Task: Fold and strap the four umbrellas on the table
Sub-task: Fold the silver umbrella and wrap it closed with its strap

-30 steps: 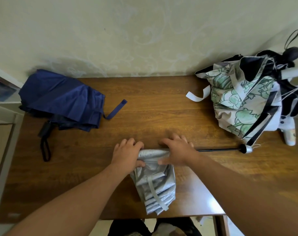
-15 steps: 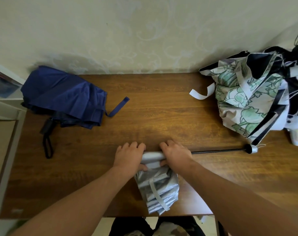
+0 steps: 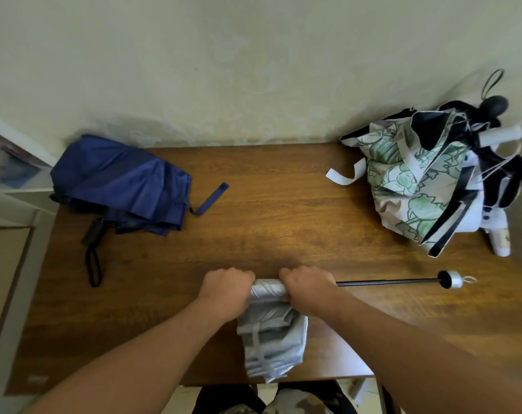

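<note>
A silver-grey umbrella lies at the near edge of the wooden table, its cloth partly rolled round the shaft and the loose folds hanging toward me. My left hand and my right hand both grip the rolled part, side by side with curled fingers. The thin black shaft runs right to a silver handle. A navy umbrella with a loose strap lies at the back left. A floral green-and-white umbrella is heaped at the back right, with a black-and-white umbrella behind it.
A pale wall stands right behind the table. A white ledge or cabinet borders the table on the left. My legs show below the near table edge. The navy umbrella's black wrist loop trails toward me.
Both hands have rolled the grey cloth tighter round the shaft and curled further over it. The camera view has shifted slightly.
</note>
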{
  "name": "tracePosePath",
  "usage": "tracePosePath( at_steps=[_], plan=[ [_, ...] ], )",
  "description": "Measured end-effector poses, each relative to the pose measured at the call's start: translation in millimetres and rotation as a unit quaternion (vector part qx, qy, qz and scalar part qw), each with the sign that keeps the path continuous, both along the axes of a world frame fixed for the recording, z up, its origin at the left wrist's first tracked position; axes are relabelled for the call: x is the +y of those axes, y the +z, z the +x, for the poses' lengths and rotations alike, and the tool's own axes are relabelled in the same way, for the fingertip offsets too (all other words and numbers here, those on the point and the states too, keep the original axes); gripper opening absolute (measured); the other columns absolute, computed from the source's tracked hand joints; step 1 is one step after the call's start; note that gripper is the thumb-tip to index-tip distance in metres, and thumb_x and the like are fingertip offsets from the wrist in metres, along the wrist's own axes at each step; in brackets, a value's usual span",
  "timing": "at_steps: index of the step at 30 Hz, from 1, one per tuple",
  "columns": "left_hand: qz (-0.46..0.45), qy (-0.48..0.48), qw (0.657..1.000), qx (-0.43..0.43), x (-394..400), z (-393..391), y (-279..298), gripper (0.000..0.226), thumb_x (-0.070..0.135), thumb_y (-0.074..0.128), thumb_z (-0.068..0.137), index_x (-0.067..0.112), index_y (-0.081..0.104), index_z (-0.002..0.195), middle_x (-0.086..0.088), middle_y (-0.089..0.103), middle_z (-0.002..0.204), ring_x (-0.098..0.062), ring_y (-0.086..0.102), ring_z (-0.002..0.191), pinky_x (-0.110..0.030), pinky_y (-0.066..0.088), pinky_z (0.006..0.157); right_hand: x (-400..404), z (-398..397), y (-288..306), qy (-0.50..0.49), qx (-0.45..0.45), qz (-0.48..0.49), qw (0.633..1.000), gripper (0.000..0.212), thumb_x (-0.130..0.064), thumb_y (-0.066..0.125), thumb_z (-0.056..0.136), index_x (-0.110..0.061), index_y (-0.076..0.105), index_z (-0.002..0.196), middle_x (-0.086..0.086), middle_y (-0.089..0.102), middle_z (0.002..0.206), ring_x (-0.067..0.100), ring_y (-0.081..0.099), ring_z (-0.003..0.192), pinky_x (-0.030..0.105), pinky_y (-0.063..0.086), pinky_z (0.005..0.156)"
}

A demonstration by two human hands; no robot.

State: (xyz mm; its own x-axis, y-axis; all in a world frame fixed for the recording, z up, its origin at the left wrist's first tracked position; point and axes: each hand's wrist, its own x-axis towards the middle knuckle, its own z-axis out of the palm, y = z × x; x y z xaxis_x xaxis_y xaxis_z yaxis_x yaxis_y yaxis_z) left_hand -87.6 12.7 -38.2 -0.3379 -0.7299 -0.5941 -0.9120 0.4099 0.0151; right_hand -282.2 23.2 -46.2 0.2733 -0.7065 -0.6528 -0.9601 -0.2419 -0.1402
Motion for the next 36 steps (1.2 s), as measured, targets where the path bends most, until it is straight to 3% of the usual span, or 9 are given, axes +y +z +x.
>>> tracePosePath(
  at_steps=[4, 7, 13, 18, 23, 30, 33, 35, 36],
  plan=[
    [0.019, -0.009, 0.999, 0.034, -15.5, 17.7, 26.6, 0.020, 0.035, 0.069, 0.089, 0.032, 0.052, 0.100, 0.003, 0.064, 0.096, -0.026, 0.065, 0.089, -0.039, 0.051, 0.068, -14.0, 4.9, 32.0, -0.008, -0.046, 0.016, 0.999, 0.045, -0.054, 0.070, 0.092, -0.025, 0.052, 0.122, 0.003, 0.067, 0.116, 0.029, 0.063, 0.108, 0.040, 0.048, 0.073],
    [0.001, -0.028, 0.997, 0.067, -35.5, 32.6, 65.5, 0.027, 0.043, 0.070, 0.083, 0.036, 0.049, 0.099, 0.007, 0.063, 0.093, -0.023, 0.065, 0.085, -0.038, 0.053, 0.065, -29.8, 13.1, 71.8, -0.025, -0.055, -0.013, 0.998, 0.054, -0.062, 0.077, 0.079, -0.032, 0.058, 0.118, -0.003, 0.066, 0.106, 0.025, 0.065, 0.100, 0.042, 0.056, 0.079],
    [-0.077, -0.041, 0.992, 0.089, -76.8, 63.8, 165.4, 0.028, 0.055, 0.070, 0.076, 0.037, 0.053, 0.089, 0.011, 0.060, 0.082, -0.013, 0.060, 0.072, -0.030, 0.042, 0.052, -59.0, 30.6, 168.0, -0.042, -0.030, -0.117, 0.992, 0.047, -0.063, 0.079, 0.074, -0.031, 0.064, 0.106, -0.006, 0.063, 0.091, 0.023, 0.064, 0.086, 0.040, 0.059, 0.076],
    [-0.099, -0.007, 0.982, 0.162, -86.8, 81.4, 229.5, 0.025, 0.044, 0.074, 0.072, 0.030, 0.056, 0.082, 0.009, 0.063, 0.081, -0.011, 0.060, 0.070, -0.032, 0.045, 0.058, -57.6, 35.4, 235.2, -0.081, -0.018, -0.192, 0.978, 0.041, -0.064, 0.076, 0.073, -0.031, 0.057, 0.088, -0.004, 0.065, 0.091, 0.024, 0.064, 0.084, 0.036, 0.054, 0.068],
    [-0.120, 0.016, 0.975, 0.188, -85.7, 89.6, 275.9, 0.021, 0.032, 0.071, 0.070, 0.022, 0.053, 0.077, 0.003, 0.059, 0.076, -0.017, 0.055, 0.064, -0.033, 0.037, 0.054, -48.7, 32.9, 278.0, -0.124, -0.001, -0.290, 0.949, 0.039, -0.059, 0.068, 0.082, -0.025, 0.068, 0.100, 0.004, 0.069, 0.101, 0.031, 0.068, 0.095, 0.037, 0.053, 0.073],
    [-0.143, 0.001, 0.969, 0.204, -78.0, 87.8, 330.2, 0.028, 0.041, 0.075, 0.069, 0.030, 0.057, 0.087, 0.006, 0.064, 0.085, -0.013, 0.063, 0.074, -0.029, 0.045, 0.059, -44.8, 31.8, 325.3, -0.122, 0.000, -0.308, 0.943, 0.028, -0.050, 0.067, 0.082, -0.026, 0.061, 0.094, 0.004, 0.063, 0.099, 0.030, 0.066, 0.097, 0.036, 0.050, 0.073],
    [-0.109, 0.005, 0.975, 0.193, -73.9, 88.2, 342.4, 0.067, 0.058, 0.082, 0.065, 0.046, 0.056, 0.126, 0.016, 0.065, 0.122, -0.007, 0.065, 0.100, -0.025, 0.055, 0.082, -45.2, 28.4, 334.3, -0.120, 0.015, -0.302, 0.946, 0.030, -0.047, 0.070, 0.081, -0.023, 0.063, 0.097, 0.006, 0.065, 0.102, 0.030, 0.065, 0.094, 0.036, 0.050, 0.072],
    [-0.080, -0.003, 0.983, 0.167, -70.6, 85.3, 352.0, 0.117, 0.077, 0.082, 0.058, 0.052, 0.026, 0.158, 0.018, 0.040, 0.159, -0.012, 0.046, 0.141, -0.032, 0.043, 0.114, -45.3, 20.9, 337.6, -0.121, 0.028, -0.298, 0.946, 0.028, -0.044, 0.072, 0.080, -0.022, 0.062, 0.095, 0.006, 0.064, 0.098, 0.031, 0.064, 0.088, 0.036, 0.051, 0.071],
    [-0.090, -0.007, 0.981, 0.169, -68.4, 79.8, 358.3, 0.128, 0.087, 0.077, 0.056, 0.051, 0.015, 0.162, 0.015, 0.028, 0.167, -0.015, 0.032, 0.152, -0.036, 0.033, 0.122, -45.7, 16.3, 339.1, -0.123, 0.030, -0.301, 0.945, 0.028, -0.042, 0.072, 0.080, -0.021, 0.061, 0.095, 0.006, 0.063, 0.097, 0.031, 0.065, 0.088, 0.036, 0.051, 0.071]
  ],
)
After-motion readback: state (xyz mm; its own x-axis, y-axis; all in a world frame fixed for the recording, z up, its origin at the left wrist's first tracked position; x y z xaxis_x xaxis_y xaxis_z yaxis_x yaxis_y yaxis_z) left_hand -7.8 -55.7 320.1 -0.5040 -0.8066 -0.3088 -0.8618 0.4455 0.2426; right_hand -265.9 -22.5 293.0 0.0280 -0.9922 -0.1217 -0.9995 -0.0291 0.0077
